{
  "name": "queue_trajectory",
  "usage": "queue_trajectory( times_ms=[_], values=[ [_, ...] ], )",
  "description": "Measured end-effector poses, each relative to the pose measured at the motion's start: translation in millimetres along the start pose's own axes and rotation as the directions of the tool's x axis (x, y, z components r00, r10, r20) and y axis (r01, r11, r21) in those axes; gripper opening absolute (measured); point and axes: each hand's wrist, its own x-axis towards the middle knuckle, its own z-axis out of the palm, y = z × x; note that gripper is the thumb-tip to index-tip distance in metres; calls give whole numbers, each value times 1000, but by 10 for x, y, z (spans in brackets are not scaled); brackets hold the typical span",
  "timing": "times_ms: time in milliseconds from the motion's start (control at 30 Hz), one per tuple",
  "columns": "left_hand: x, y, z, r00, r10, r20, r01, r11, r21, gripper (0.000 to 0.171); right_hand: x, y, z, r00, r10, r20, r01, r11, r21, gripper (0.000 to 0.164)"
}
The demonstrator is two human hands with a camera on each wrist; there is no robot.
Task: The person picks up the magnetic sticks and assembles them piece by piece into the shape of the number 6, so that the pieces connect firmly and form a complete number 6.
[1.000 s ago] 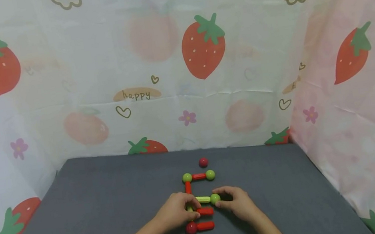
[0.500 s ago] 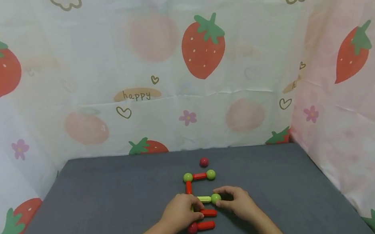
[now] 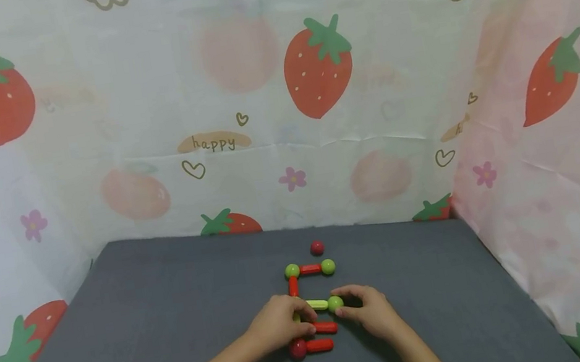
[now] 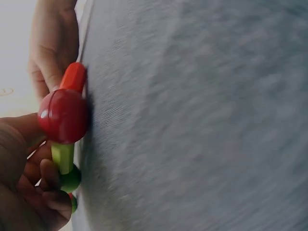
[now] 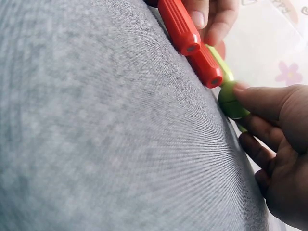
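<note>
Rods and balls of a magnetic building set form a flat figure on the table. My right hand point(image 3: 374, 313) pinches the green ball point(image 3: 335, 304) at the end of a yellow-green rod point(image 3: 317, 305); thumb and fingertips touch it in the right wrist view. My left hand point(image 3: 280, 323) covers the figure's middle joint, its thumb and fingers at the left end of a red magnetic rod point(image 3: 325, 327); its exact grip is partly hidden. Nearer me, a red ball point(image 3: 297, 349) joins another red rod point(image 3: 320, 345). In the left wrist view, the left fingers curl beside a yellow-green rod point(image 4: 62, 156).
Beyond the hands, a red rod point(image 3: 311, 269) links two green balls, one at the corner point(image 3: 292, 271). A loose red ball point(image 3: 317, 247) lies behind it. The dark grey tabletop point(image 3: 171, 292) ends at a strawberry-print curtain point(image 3: 239, 101).
My left hand has shifted slightly right, and the red rod at its fingertips has shifted with it. My right hand stays on the green ball. The head view has tilted a little.
</note>
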Motion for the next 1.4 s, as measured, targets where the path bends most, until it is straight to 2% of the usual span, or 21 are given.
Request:
queue_trajectory(
  times_ms=[200,333,433,600,1000,1200,1400],
  values=[
    [84,18,-123,1000,21,-19,-22,999,-27,11,-6,3,2,1000,-11,6,12,1000,-10,37],
    [152,21,-177,998,22,-56,-22,1000,2,11,-12,1,-1,1000,-13,4,13,1000,1,37],
    [197,-5,-197,998,29,-47,-28,999,28,14,-10,-2,-2,1000,-18,5,18,1000,3,37],
    [254,-68,-199,999,49,0,-49,998,43,21,-7,0,5,1000,-21,13,21,1000,4,38],
    [304,-139,-129,998,59,-17,-55,984,168,16,-9,8,6,1000,-27,2,27,999,-22,39],
    [311,-193,-84,1000,14,-6,-13,994,111,15,-7,-28,-6,999,-45,12,46,998,-51,38],
    [354,-212,-82,1000,7,-14,-6,999,50,15,2,-197,-45,991,-127,-50,118,982,-147,36]
  ],
)
